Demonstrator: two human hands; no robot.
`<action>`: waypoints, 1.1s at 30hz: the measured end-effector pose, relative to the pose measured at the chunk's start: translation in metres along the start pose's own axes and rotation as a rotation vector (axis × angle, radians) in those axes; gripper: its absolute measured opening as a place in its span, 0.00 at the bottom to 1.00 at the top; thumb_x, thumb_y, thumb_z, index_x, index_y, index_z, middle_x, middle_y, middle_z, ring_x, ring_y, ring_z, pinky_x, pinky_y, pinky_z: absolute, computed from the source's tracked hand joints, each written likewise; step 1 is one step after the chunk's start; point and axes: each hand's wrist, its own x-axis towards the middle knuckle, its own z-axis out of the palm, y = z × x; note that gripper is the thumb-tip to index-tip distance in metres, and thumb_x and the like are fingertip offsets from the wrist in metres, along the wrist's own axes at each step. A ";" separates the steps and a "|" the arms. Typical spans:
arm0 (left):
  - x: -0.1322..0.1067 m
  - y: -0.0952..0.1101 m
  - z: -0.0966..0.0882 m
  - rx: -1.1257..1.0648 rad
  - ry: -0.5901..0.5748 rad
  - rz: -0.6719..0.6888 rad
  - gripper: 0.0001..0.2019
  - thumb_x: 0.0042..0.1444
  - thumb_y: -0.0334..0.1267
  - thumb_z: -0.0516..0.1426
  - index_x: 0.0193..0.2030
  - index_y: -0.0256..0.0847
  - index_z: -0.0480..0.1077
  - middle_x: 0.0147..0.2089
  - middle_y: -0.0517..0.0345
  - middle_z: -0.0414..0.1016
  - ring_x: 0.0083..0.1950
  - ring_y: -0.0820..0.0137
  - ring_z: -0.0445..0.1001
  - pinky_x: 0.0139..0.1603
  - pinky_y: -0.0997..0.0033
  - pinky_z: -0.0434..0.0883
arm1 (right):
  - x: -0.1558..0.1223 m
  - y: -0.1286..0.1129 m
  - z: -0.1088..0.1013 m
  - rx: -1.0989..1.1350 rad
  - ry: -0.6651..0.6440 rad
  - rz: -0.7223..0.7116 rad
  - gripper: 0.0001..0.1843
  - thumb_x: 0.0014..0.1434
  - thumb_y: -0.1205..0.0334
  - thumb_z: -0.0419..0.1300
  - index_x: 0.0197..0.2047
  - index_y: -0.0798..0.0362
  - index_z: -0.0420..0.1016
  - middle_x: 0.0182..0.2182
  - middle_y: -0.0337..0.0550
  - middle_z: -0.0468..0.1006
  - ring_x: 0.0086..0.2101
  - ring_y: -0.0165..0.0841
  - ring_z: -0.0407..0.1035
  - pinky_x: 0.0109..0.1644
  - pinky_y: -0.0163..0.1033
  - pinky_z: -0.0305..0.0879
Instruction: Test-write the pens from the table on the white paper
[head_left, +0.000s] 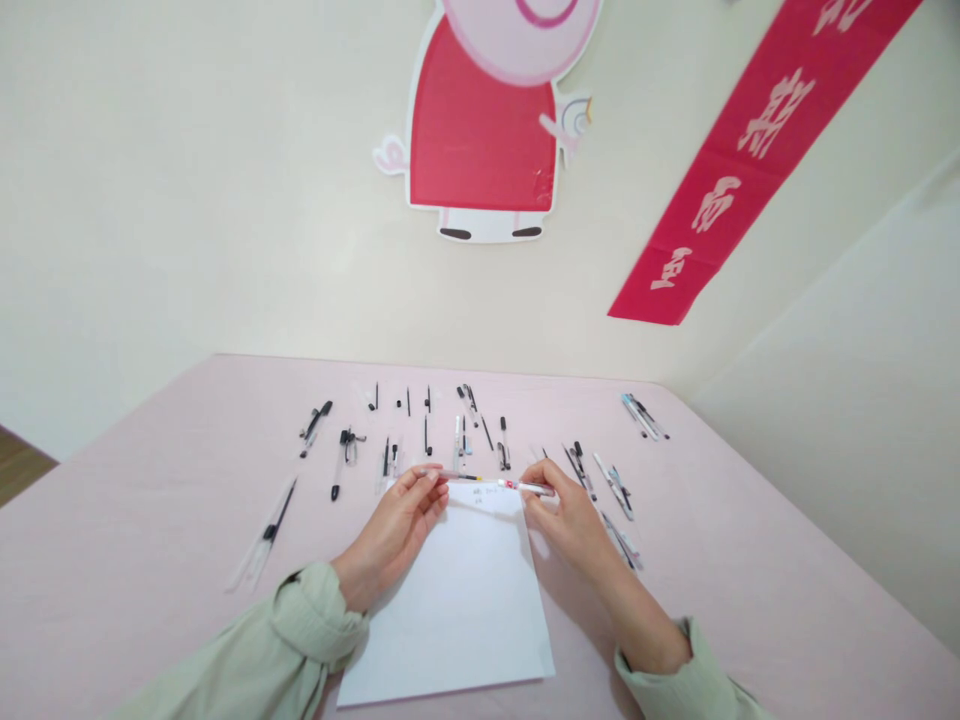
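Note:
My left hand (pixel 411 515) is closed in a pinch on a thin pen refill (pixel 463 476), dark along its tube with a yellowish end pointing right. Opposite it, my right hand (pixel 566 515) grips a white pen barrel (pixel 510 484) with a red mark near its left end. The refill's tip and the barrel's end face each other, seemingly with a small gap between them. Both hands are raised over the top edge of a white sheet of paper (pixel 465 610), which bears a few small handwritten marks near its top.
Pen parts lie in groups across the pink tabletop (pixel 150 540): a black-capped pen (pixel 337 465), a long clear tube with a dark refill (pixel 268 535) at left, and several pens (pixel 643 415) at back right. A wall with a cartoon cutout (pixel 484 140) and red banner (pixel 750 160) stands behind.

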 end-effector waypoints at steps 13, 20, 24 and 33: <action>0.001 -0.001 -0.001 0.012 0.001 0.009 0.02 0.58 0.28 0.59 0.37 0.37 0.73 0.39 0.54 0.76 0.39 0.76 0.74 0.44 0.78 0.74 | 0.000 0.002 0.003 0.014 0.012 -0.001 0.03 0.56 0.66 0.53 0.33 0.51 0.67 0.31 0.39 0.73 0.36 0.35 0.69 0.40 0.37 0.61; -0.001 0.000 0.002 0.026 -0.013 0.008 0.03 0.59 0.28 0.59 0.37 0.37 0.73 0.38 0.55 0.76 0.38 0.76 0.74 0.44 0.78 0.74 | 0.000 0.005 0.004 0.006 -0.009 0.007 0.04 0.55 0.66 0.53 0.34 0.51 0.68 0.32 0.40 0.74 0.35 0.35 0.69 0.39 0.37 0.61; -0.003 0.001 0.004 0.043 -0.022 -0.001 0.03 0.59 0.27 0.58 0.37 0.37 0.73 0.39 0.54 0.77 0.38 0.76 0.74 0.45 0.77 0.73 | -0.001 0.005 0.008 0.007 -0.018 -0.010 0.04 0.55 0.67 0.53 0.34 0.51 0.68 0.31 0.39 0.74 0.35 0.35 0.69 0.40 0.37 0.60; -0.007 0.001 0.007 0.122 -0.082 -0.004 0.05 0.54 0.32 0.64 0.37 0.38 0.73 0.37 0.57 0.77 0.36 0.77 0.73 0.44 0.78 0.72 | -0.007 -0.001 0.020 0.037 -0.055 -0.007 0.04 0.59 0.66 0.54 0.36 0.51 0.70 0.33 0.39 0.76 0.35 0.34 0.69 0.40 0.36 0.60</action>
